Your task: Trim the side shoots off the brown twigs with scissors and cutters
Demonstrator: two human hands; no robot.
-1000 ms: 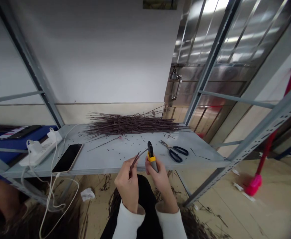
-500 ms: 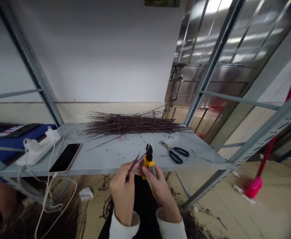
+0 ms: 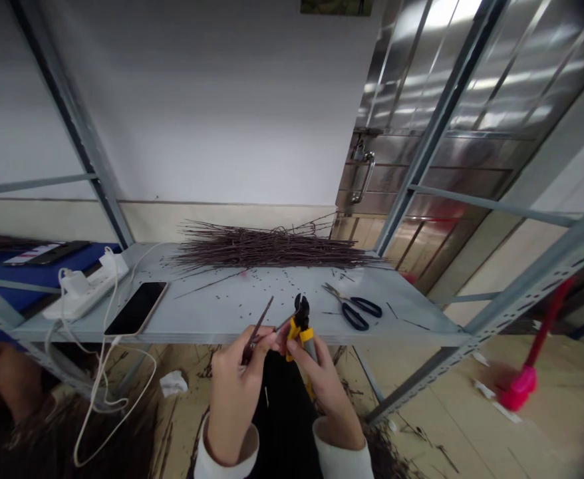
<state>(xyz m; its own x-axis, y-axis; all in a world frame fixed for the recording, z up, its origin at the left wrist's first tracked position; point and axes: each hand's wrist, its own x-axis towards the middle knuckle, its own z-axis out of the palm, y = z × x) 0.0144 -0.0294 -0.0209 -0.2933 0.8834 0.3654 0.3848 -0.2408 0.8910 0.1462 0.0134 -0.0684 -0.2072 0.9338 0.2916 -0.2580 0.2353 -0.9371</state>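
My left hand (image 3: 235,399) pinches a thin dark twig (image 3: 257,330) between its fingers, with the twig pointing up and to the right. My right hand (image 3: 324,392) grips cutting pliers (image 3: 300,326) with yellow-and-black handles and dark jaws pointing up. The hands nearly touch, and a fine stem runs from my left fingers toward the jaws. Both are held above my dark lap, just in front of the grey metal shelf (image 3: 212,326). A long pile of dark twigs (image 3: 272,249) lies at the shelf's back, and black-handled scissors (image 3: 352,309) lie to the right.
A phone (image 3: 136,308) and a white power strip (image 3: 85,289) with cables sit at the shelf's left. Small twig bits litter the shelf and floor. Steel shelf uprights stand at both sides. A crumpled tissue (image 3: 173,383) lies on the floor, with a steel door (image 3: 436,133) behind.
My hands have drawn closer together and nearer my body. The pliers have turned more upright, and the twig in my left hand now points more steeply upward.
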